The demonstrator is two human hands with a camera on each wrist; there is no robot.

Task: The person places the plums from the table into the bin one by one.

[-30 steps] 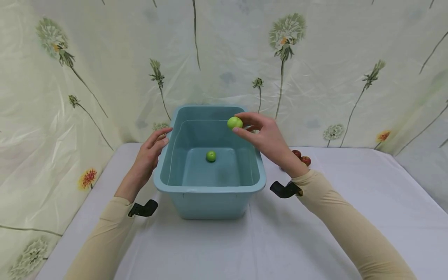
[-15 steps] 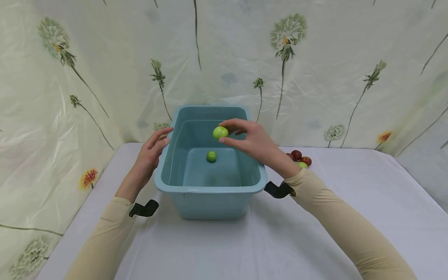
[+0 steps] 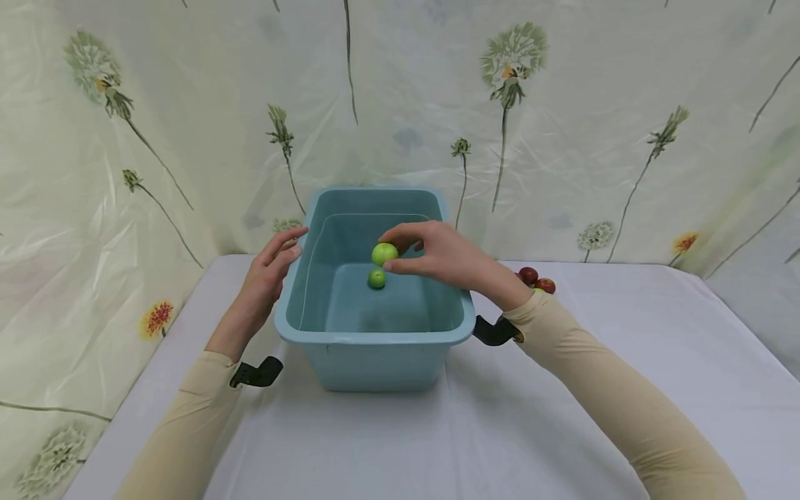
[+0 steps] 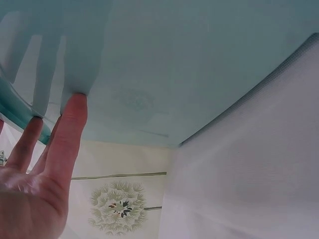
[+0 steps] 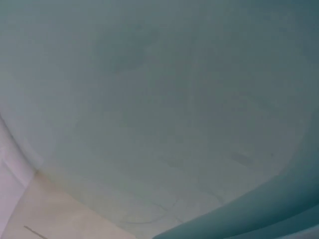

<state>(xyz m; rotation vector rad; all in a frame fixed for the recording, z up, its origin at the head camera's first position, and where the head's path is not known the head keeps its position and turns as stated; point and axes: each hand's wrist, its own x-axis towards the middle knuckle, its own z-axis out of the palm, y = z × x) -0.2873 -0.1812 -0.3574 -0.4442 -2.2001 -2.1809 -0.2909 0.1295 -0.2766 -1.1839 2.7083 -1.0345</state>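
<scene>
Over the blue plastic tub (image 3: 375,339), my right hand (image 3: 440,255) pinches a small round green fruit (image 3: 384,254) between thumb and fingers. Another green fruit (image 3: 376,279) lies on the tub's floor, just below the held one in the head view. My left hand (image 3: 262,285) is at the tub's left side, fingers extended and relaxed. In the left wrist view, the fingertips (image 4: 76,99) touch the tub's outer wall (image 4: 164,84). Only the tub's wall (image 5: 149,109) and rim show large in the right wrist view; the right hand is out of sight there.
Several red fruits (image 3: 545,285) and a partly hidden green fruit (image 3: 539,291) lie on the white tablecloth (image 3: 656,361) right of the tub, behind my right forearm. A dandelion-print plastic sheet (image 3: 400,90) hangs behind the table.
My right hand has moved left and down over the tub with the green fruit in its grip. The left hand has stayed in place.
</scene>
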